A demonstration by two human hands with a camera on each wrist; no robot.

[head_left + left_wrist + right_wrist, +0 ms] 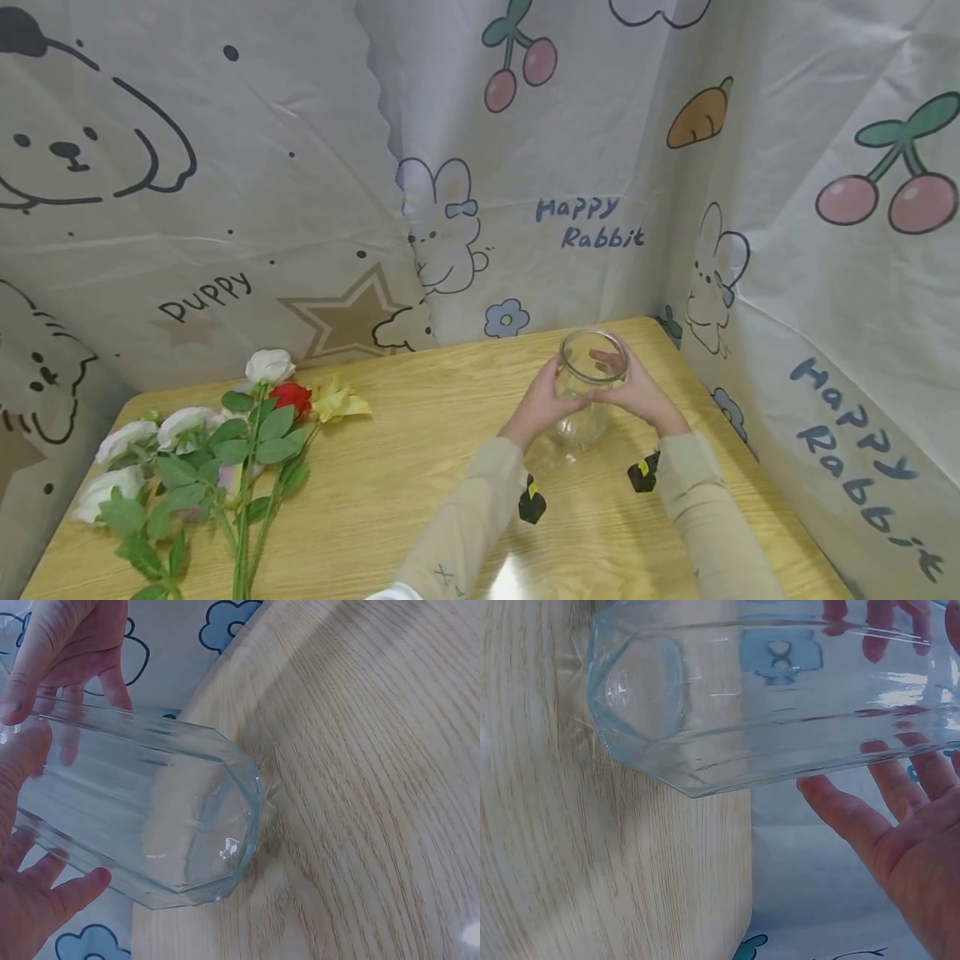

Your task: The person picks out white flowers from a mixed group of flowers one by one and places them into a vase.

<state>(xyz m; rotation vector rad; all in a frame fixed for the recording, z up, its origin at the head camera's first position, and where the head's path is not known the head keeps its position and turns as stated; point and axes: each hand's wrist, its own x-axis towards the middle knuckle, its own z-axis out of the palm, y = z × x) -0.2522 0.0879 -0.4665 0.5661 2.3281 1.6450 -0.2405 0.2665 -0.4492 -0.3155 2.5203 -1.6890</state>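
Note:
A clear glass vase (581,427) with a round rim and faceted sides is upright at the right rear of the wooden table. My left hand (542,404) grips it from the left near the top, thumb across the near side. From the right, my right hand (641,392) holds the same upper part, and the two thumbs nearly meet. Through the glass (705,697), some fingertips show in the right wrist view. In the left wrist view, the vase's many-sided base (217,847) is at the tabletop; whether it touches is hard to tell.
Artificial flowers lie at the table's left: white roses (123,492), a red rose (291,398) and a yellow flower (337,402), with long green stems (242,533). A printed cloth (480,208) hangs behind and right of the table (420,433), close to the vase.

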